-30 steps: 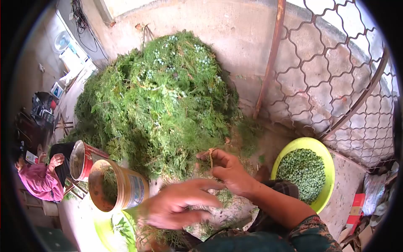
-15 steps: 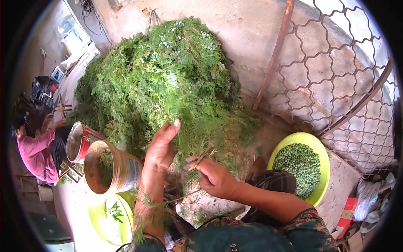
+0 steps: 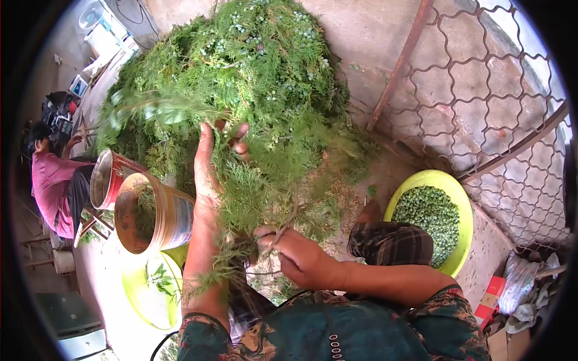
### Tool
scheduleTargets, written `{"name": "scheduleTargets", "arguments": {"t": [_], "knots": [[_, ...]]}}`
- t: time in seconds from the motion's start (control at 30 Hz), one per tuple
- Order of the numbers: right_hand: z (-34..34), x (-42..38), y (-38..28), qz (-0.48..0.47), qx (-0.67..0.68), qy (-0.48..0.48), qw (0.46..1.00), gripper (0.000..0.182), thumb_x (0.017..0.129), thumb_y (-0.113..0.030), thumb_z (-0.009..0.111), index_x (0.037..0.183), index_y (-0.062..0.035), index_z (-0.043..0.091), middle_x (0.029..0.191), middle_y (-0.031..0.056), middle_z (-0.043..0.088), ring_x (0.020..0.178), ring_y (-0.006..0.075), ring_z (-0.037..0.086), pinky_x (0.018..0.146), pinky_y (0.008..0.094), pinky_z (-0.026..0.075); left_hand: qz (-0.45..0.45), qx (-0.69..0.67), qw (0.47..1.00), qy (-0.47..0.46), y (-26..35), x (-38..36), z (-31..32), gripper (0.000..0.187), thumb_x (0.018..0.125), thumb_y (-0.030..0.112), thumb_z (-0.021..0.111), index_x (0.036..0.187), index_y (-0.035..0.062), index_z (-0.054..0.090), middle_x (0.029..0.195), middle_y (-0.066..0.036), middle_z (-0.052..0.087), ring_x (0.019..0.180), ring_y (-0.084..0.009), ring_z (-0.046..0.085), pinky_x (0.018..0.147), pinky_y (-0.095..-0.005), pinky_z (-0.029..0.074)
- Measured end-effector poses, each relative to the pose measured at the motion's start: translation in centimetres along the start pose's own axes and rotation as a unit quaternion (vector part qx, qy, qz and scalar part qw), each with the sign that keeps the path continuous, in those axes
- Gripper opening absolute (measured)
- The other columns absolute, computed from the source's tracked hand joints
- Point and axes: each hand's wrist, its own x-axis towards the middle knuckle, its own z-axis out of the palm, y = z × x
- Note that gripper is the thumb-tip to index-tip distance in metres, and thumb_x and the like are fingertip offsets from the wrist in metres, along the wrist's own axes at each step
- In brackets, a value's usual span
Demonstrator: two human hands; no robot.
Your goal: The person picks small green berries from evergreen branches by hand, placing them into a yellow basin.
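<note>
My right hand [image 3: 298, 256] is closed around the woody stem of a leafy evergreen branch [image 3: 244, 189], low in front of my body. The branch's feathery green sprays spread up and left from that fist. My left hand [image 3: 208, 165] reaches forward among the sprays, its thumb and fingers apart, with foliage between and beside them; part of the palm is hidden. Just beyond both hands rises a large heap of cut evergreen branches [image 3: 259, 78], dotted with pale blue-green berries. Some sprays near the left hand are blurred.
A yellow basin [image 3: 465, 231] of green berries [image 3: 424, 219] stands right of my knee. To the left are a tan bucket [image 3: 180, 219], a red bucket [image 3: 117, 186] and another yellow basin [image 3: 135, 301]. A seated person [image 3: 57, 186] is farther left. Metal lattice [image 3: 475, 114] leans at the right.
My left hand has moved up and slightly left, and its fingers show more spread. The right fist has shifted slightly down and left with the branch. The whole view has tilted a little.
</note>
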Motion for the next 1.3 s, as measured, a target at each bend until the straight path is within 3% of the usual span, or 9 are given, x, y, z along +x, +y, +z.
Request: {"name": "scheduleTargets", "arguments": {"t": [0.17,0.23,0.37,0.53,0.63,0.73,0.8,1.13,1.3], "knots": [[-1.4,0.4,1.0,0.189,0.261,0.057,0.945,0.022,0.081,0.000,0.050,0.102,0.0011,0.055,0.112,0.0095,0.057,0.103,0.0148,0.052,0.087,0.0318,0.042,0.008,-0.069,0.998,-0.009,-0.2,1.5,-4.2,0.032,0.094,0.029,0.042,0.115,0.0056,0.046,0.088,-0.009,0.051,0.062,-0.0126,0.045,0.058,-0.0262,0.041],[-2.6,0.5,1.3,0.322,0.250,0.082,0.910,0.021,0.082,-0.006,0.052,0.102,-0.0006,0.058,0.104,0.0057,0.058,0.092,0.0113,0.053,0.082,0.0292,0.042,0.029,-0.084,0.993,0.080,-0.4,1.6,-4.9,0.029,0.094,0.031,0.043,0.108,0.0051,0.047,0.083,-0.008,0.050,0.059,-0.0118,0.043,0.055,-0.0270,0.040],[-3.3,-0.3,3.6,0.368,0.284,0.110,0.879,0.023,0.082,-0.012,0.056,0.102,-0.0026,0.060,0.091,0.0007,0.058,0.084,0.0086,0.051,0.078,0.0261,0.041,0.077,0.020,0.961,0.266,1.0,1.7,-3.3,0.025,0.092,0.029,0.050,0.098,0.0052,0.045,0.072,-0.005,0.049,0.052,-0.0119,0.042,0.048,-0.0289,0.043],[-5.7,1.0,3.9,0.309,0.160,0.065,0.935,0.019,0.079,-0.014,0.057,0.092,-0.0002,0.061,0.079,0.0006,0.058,0.073,0.0080,0.051,0.066,0.0242,0.042,0.099,0.186,0.949,0.236,0.2,1.1,-1.8,0.022,0.088,0.029,0.058,0.097,0.0094,0.056,0.080,-0.004,0.054,0.061,-0.0123,0.047,0.052,-0.0271,0.043],[-7.2,1.9,3.9,0.217,0.113,0.117,0.963,0.017,0.080,-0.014,0.057,0.091,-0.0006,0.061,0.078,0.0021,0.059,0.068,0.0071,0.052,0.061,0.0223,0.043,0.088,0.212,0.948,0.222,-0.9,0.6,-0.6,0.029,0.087,0.024,0.059,0.096,-0.0031,0.055,0.079,-0.008,0.054,0.061,-0.0175,0.050,0.051,-0.0310,0.044],[-8.0,3.2,2.7,0.204,0.113,0.161,0.959,0.018,0.082,-0.014,0.057,0.093,0.0004,0.060,0.079,0.0042,0.061,0.067,0.0082,0.055,0.060,0.0219,0.045,0.097,0.210,0.954,0.193,-1.3,1.3,-2.6,0.026,0.087,0.023,0.060,0.091,-0.0028,0.055,0.078,-0.009,0.053,0.060,-0.0173,0.050,0.050,-0.0324,0.045],[-8.5,3.5,2.2,0.165,0.094,0.198,0.962,0.017,0.088,-0.014,0.052,0.095,0.0002,0.058,0.084,0.0065,0.062,0.070,0.0101,0.056,0.064,0.0231,0.046,0.052,0.172,0.976,0.124,-1.1,1.5,-3.6,0.031,0.087,0.023,0.060,0.107,0.0006,0.054,0.084,-0.005,0.047,0.070,-0.0157,0.044,0.057,-0.0327,0.042],[-9.7,4.6,2.9,0.204,0.191,0.231,0.932,0.022,0.085,-0.020,0.056,0.096,-0.0011,0.055,0.080,0.0053,0.058,0.063,0.0121,0.054,0.056,0.0251,0.044,0.071,0.213,0.959,0.172,0.6,1.5,-3.3,0.026,0.091,0.020,0.052,0.105,-0.0006,0.048,0.086,-0.010,0.049,0.063,-0.0173,0.047,0.062,-0.0328,0.048],[-9.7,4.1,3.2,0.188,0.223,0.221,0.931,0.014,0.086,-0.013,0.053,0.086,0.0009,0.055,0.070,0.0031,0.055,0.056,0.0089,0.051,0.048,0.0221,0.041,0.011,0.206,0.963,0.172,3.5,2.9,-6.4,0.026,0.093,0.018,0.048,0.112,0.0013,0.053,0.107,-0.013,0.060,0.094,-0.0239,0.059,0.082,-0.0339,0.050]]}}
